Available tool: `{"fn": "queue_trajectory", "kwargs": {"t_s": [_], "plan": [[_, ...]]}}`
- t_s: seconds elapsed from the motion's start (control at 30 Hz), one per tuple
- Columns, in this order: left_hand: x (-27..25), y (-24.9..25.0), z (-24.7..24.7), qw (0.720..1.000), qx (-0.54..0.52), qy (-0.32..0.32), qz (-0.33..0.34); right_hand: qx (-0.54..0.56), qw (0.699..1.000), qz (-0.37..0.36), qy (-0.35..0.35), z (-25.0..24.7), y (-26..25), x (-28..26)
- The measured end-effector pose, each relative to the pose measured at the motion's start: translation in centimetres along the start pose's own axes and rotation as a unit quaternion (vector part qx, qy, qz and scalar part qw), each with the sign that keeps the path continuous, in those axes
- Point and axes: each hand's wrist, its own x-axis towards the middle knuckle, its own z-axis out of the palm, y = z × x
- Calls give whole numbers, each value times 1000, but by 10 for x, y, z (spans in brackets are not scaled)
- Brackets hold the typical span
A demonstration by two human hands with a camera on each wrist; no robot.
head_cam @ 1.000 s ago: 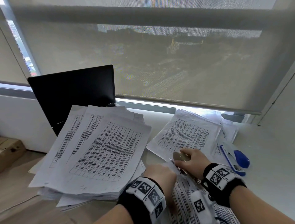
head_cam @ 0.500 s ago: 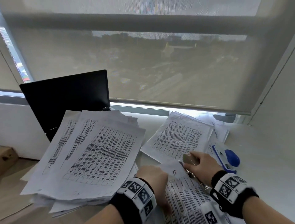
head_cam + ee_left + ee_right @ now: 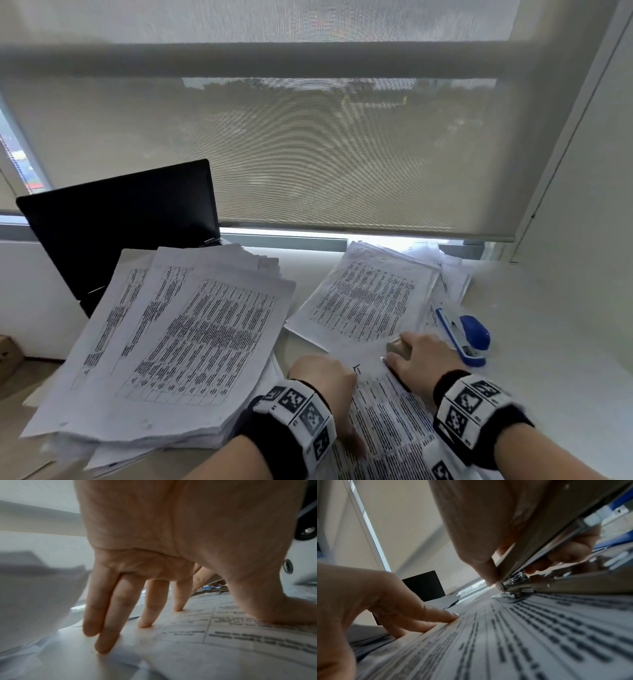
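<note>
A set of printed sheets (image 3: 387,421) lies on the white desk in front of me. My left hand (image 3: 322,380) presses flat on the sheets (image 3: 240,628), its fingers (image 3: 120,608) straight and spread. My right hand (image 3: 421,356) grips a silver stapler (image 3: 397,344) at the sheets' top right corner. In the right wrist view, the thumb lies on top of the stapler (image 3: 544,538) and the other fingers curl round its far side. Its head sits over the paper's edge (image 3: 522,635), and my left hand (image 3: 393,608) rests beside it.
A blue stapler (image 3: 469,334) lies just right of my right hand. A thick fanned stack of printed pages (image 3: 178,335) fills the left, with an open black laptop (image 3: 120,226) behind it. Another paper pile (image 3: 370,301) lies ahead by the window blind. A wall stands at the right.
My right hand with the silver stapler has slid right, closer to the blue stapler, uncovering the sheets' top corner. My left hand stays pressed on the paper.
</note>
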Motion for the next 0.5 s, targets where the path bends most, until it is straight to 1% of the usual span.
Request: {"fn": "queue_trajectory", "kwargs": {"t_s": [0.17,0.27,0.5], "plan": [[2,1,2,1000,9,5,-2,-11,1000,10,-2,0,-2,1],[2,1,5,1000,2,14,-19,-10,1000,8,1,1,-3,1],[-4,3,4,999,-5,23,-37,-8,1000,9,1,0,-3,1]]}}
